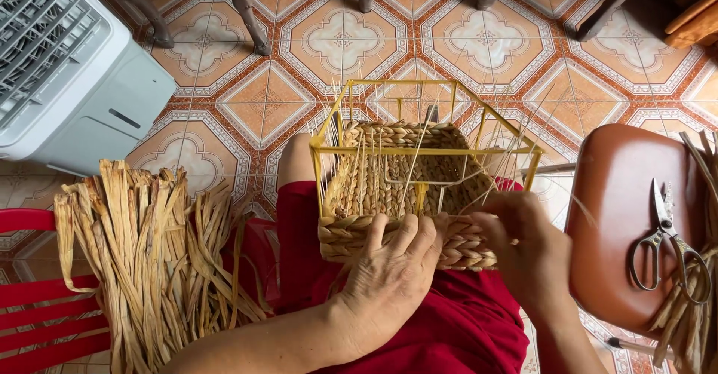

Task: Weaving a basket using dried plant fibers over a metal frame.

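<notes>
A half-woven straw basket on a yellow metal frame rests on my lap, over red trousers. My left hand presses its fingers flat against the braided near wall of the basket. My right hand grips the near right corner of the weave, fingers curled around a braided strand. Thin pale stalks stick up from the basket's walls.
A bundle of dried straw strips lies on a red slatted chair at left. A brown stool at right carries scissors and more straw. A white fan unit stands far left on the patterned tile floor; chair legs stand beyond.
</notes>
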